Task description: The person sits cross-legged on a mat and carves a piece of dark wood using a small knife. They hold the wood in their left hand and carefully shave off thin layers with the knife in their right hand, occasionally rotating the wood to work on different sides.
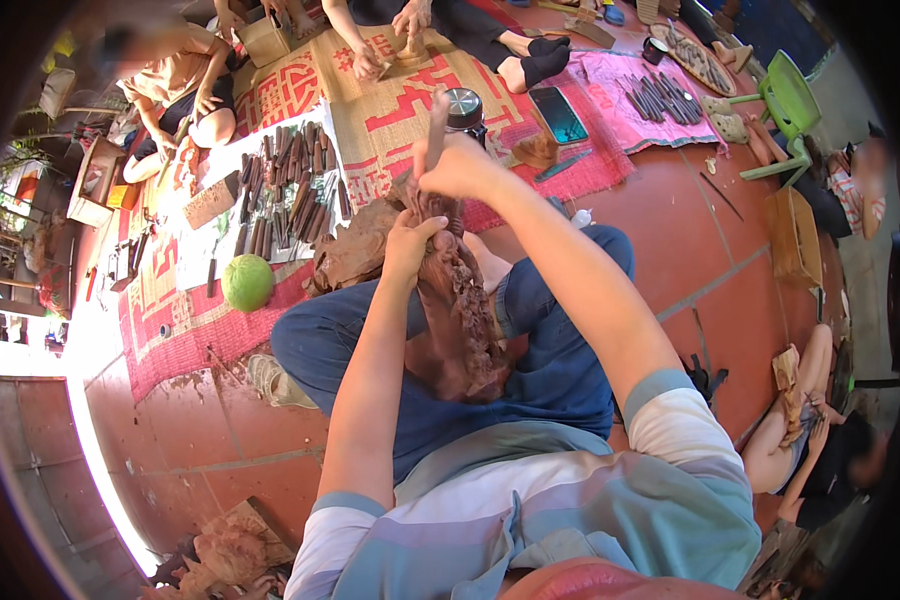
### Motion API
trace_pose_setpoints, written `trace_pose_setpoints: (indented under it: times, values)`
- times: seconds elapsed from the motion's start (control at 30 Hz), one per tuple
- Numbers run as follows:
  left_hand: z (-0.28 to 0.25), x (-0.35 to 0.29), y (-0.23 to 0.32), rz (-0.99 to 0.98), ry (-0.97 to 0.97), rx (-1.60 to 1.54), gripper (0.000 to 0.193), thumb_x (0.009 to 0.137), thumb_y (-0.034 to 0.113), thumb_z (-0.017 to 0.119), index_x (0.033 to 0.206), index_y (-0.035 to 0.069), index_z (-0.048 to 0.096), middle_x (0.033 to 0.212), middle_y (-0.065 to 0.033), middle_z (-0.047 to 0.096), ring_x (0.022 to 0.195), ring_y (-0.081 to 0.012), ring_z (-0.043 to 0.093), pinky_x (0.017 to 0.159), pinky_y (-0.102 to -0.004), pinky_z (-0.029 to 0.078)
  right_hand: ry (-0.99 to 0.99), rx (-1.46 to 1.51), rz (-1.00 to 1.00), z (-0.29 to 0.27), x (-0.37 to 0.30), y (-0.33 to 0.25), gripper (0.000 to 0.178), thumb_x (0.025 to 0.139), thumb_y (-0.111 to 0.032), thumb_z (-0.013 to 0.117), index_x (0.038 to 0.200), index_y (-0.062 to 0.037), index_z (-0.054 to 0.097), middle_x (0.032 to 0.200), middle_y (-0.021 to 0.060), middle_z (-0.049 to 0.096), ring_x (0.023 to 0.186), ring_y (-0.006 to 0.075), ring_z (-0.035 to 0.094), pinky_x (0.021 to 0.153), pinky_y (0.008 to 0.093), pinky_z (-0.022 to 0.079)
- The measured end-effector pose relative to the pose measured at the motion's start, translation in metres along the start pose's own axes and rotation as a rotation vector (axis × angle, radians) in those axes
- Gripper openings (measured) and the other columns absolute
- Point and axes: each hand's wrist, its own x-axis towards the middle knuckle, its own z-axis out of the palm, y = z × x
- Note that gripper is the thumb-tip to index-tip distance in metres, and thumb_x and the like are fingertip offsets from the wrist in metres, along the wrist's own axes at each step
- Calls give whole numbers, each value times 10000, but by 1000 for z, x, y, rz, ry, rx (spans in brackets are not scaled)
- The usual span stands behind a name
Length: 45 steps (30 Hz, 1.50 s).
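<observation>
A reddish-brown wood carving [460, 315] with a knobbly, deeply cut surface stands between my bent knees. My left hand [410, 245] is closed on its upper part, with the thumb laid across the top. Just above, my right hand [458, 170] is wrapped round a wooden-handled tool [437, 125], whose handle points up and away from me. The tool's lower end is hidden by my hands, so its blade and its contact with the wood do not show. Left of the carving lies a rough brown piece of wood [355, 245].
Many carving chisels [290, 185] lie on a white sheet at left, near a round green fruit [247, 283]. Ahead are a dark metal canister [463, 108] and a phone [558, 115]. More chisels [662, 98] lie on pink cloth near a green chair [792, 95]. Other people sit around.
</observation>
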Motion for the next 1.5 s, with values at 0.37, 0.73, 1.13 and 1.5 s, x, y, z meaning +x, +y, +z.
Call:
trace_pose_setpoints:
  times: [0.37, 0.73, 1.13, 1.5]
  values:
    - [-1, 2, -7, 11, -4, -46, 350, 761, 48, 651, 1073, -23, 509, 934, -73, 598, 778, -130, 586, 689, -247, 477, -107, -185, -16, 9, -3, -15, 123, 618, -147, 660, 724, -99, 620, 737, 78, 651, 733, 261, 630, 664, 352, 483]
    - [-1, 5, -5, -2, -5, -53, 433, 706, 109, 701, 1073, -28, 519, 921, -89, 605, 764, -150, 598, 692, -266, 483, -59, -240, -88, 19, 7, -1, 97, 619, -123, 645, 702, -87, 611, 706, 86, 639, 714, 250, 627, 650, 355, 478]
    - [-5, 7, -12, -18, 19, -24, 485, 719, 97, 687, 1133, -46, 480, 941, -97, 598, 778, -149, 593, 684, -255, 479, -151, -256, -135, 10, 13, -4, 104, 623, -150, 657, 697, -97, 608, 717, 89, 633, 733, 257, 620, 658, 360, 475]
    - [-3, 4, -6, -38, -6, 13, 516, 708, 137, 696, 1146, -44, 494, 956, -109, 602, 784, -155, 596, 700, -261, 474, -44, 18, -43, -5, 8, 1, 124, 632, -140, 673, 717, -76, 610, 716, 90, 633, 710, 252, 618, 651, 350, 476]
